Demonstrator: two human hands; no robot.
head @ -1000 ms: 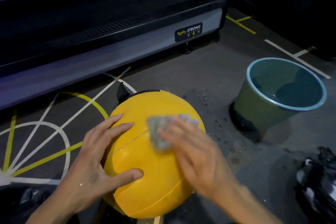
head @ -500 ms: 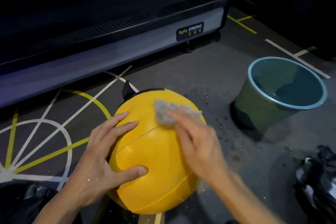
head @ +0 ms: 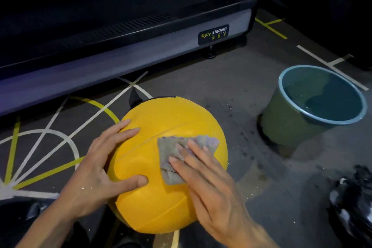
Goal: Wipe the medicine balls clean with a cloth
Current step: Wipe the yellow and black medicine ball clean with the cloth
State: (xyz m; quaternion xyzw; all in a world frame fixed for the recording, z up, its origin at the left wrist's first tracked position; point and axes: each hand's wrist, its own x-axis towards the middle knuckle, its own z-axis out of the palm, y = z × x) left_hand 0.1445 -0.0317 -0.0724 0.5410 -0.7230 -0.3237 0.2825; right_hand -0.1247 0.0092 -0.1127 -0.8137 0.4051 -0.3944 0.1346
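Since half a second ago the right hand (head: 209, 183) has slid the cloth (head: 177, 159) down from the top of the yellow ball (head: 161, 203) toward its near face. Flat, straight fingers press the grey cloth against the ball. On the ball's left side the left hand (head: 96, 175) lies spread and open, thumb across the front. Resting on the marked floor (head: 201, 86), the ball sits near a treadmill (head: 120, 46), with a green bucket (head: 289, 125) of water to its right.
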